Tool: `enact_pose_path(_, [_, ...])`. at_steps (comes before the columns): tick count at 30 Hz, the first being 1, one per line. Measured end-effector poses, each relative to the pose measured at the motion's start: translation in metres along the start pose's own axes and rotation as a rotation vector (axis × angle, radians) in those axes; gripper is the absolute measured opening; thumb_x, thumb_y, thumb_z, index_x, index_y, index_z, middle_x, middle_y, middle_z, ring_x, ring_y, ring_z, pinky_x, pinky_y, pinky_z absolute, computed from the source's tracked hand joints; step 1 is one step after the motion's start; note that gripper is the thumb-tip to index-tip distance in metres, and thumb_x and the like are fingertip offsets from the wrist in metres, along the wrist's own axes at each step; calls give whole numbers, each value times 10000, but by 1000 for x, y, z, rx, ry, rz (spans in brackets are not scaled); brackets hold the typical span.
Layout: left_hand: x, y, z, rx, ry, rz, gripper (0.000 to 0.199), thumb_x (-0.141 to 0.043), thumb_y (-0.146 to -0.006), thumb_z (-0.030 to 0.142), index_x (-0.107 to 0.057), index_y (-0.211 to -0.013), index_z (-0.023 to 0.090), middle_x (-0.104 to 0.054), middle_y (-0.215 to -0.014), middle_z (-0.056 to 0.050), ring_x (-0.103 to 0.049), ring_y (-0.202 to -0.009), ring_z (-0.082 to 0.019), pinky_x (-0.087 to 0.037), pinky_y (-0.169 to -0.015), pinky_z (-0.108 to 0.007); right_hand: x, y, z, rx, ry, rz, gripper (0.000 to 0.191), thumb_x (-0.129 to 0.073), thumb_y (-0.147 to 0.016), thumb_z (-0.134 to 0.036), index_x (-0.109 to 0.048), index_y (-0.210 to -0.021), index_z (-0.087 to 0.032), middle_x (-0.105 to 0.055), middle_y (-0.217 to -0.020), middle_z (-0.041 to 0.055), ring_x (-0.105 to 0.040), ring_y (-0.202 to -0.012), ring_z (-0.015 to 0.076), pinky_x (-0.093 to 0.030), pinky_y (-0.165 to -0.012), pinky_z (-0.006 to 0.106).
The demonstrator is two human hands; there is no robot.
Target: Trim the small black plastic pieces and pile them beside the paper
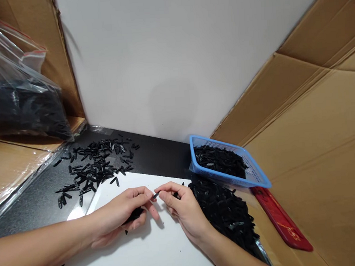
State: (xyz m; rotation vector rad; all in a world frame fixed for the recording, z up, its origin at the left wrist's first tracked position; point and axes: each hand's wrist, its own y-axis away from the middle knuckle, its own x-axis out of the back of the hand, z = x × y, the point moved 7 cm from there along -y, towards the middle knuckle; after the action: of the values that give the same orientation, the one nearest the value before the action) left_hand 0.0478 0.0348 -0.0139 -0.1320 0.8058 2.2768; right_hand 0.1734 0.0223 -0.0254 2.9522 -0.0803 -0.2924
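Over the white board (137,259), my left hand (131,211) and my right hand (184,207) meet at a small, narrow black piece (156,195). Thumb and forefinger of each hand close on it, one at either end. More black pieces (134,215) lie in the curled fingers of my left hand. Something black (176,195) also shows between the bent fingers of my right hand, too covered to make out. Left of the board, many similar loose black pieces (91,167) are scattered. A thick heap of black pieces (224,210) lies close to my right wrist.
A blue perforated basket (258,180) of black pieces stands behind the heap. On the right lies a red flat object (281,219). A clear bag (23,99) of black pieces rests on cardboard at left. A white panel (172,60) and cardboard walls (318,111) enclose the area.
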Motion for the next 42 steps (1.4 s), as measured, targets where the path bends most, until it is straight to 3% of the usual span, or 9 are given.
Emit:
enact_pose_path(5, [2, -2, 1, -17, 90, 12, 243, -543, -802, 257, -561, -1016, 144, -683, -749, -25, -343, -449, -68, -181, -469, -238, -2, -1, 3, -78, -231, -38, 260, -788, -677, -352, -710, -828, -155, -409, -475, -83, -192, -386, 25, -89, -380, 203])
enact_pose_path(9, [1, -3, -5, -25, 39, -75, 283, -569, -849, 367, -520, -1051, 175, -708, -791, -25, -328, -418, -48, -183, -480, -240, -5, -1, 1, -77, -315, -89, 233, -793, -679, -310, -708, -831, -155, -423, -494, -77, -199, -386, 22, -98, -380, 197])
enact_pose_path(13, [1, -5, -7, -69, -47, -145, 271, -578, -850, 436, -534, -875, 170, -697, -665, -24, -306, -410, -53, -124, -461, -249, -7, -1, 2, -88, -361, -136, 202, -783, -695, -284, -705, -832, -159, -424, -514, -74, -210, -394, 18, -119, -385, 188])
enact_pose_path(18, [2, -6, -6, -75, -99, -124, 336, -524, -869, 476, -622, -891, 156, -502, -461, 62, -270, -398, -67, -117, -424, -245, -8, 1, 1, -89, -374, -161, 187, -777, -701, -268, -697, -821, -149, -444, -495, -67, -218, -400, 27, -124, -394, 187])
enact_pose_path(24, [-1, -4, -5, -27, 35, -126, 227, -537, -848, 285, -596, -1028, 161, -595, -675, 24, -296, -406, -47, -135, -433, -241, -10, 2, -2, -114, -496, -173, 191, -685, -758, -299, -575, -680, -164, -523, -539, -44, -253, -378, 30, -137, -383, 182])
enact_pose_path(27, [-2, -3, -5, -33, 34, -146, 235, -543, -864, 305, -571, -1048, 161, -630, -754, 2, -307, -420, -41, -141, -451, -244, -8, 1, 0, -100, -426, -134, 350, -658, -799, -390, -469, -596, -175, -469, -487, -66, -213, -356, 31, -111, -362, 188])
enact_pose_path(30, [-3, -2, -5, -52, 10, -162, 201, -526, -889, 334, -543, -1002, 168, -664, -787, -13, -311, -418, -36, -128, -455, -247, -5, 1, 4, -58, -202, -79, 298, -655, -806, -454, -561, -715, -187, -361, -409, -111, -153, -348, 45, -96, -355, 197])
enact_pose_path(35, [-5, -2, -6, -53, -30, -167, 210, -549, -877, 379, -488, -893, 179, -693, -780, -27, -326, -392, -29, -109, -411, -233, -4, 4, -6, 105, 191, -13, 198, -731, -738, -356, -733, -811, -172, -467, -536, -48, -334, -475, 81, -241, -427, 211])
enact_pose_path(42, [-2, -1, -11, 32, -40, -142, 305, -565, -843, 481, -532, -929, 190, -691, -721, -17, -331, -317, -34, -46, -311, -222, 1, 1, 1, 32, 4, 6, 214, -747, -721, -368, -746, -798, -167, -406, -457, -70, -245, -397, 57, -142, -378, 219])
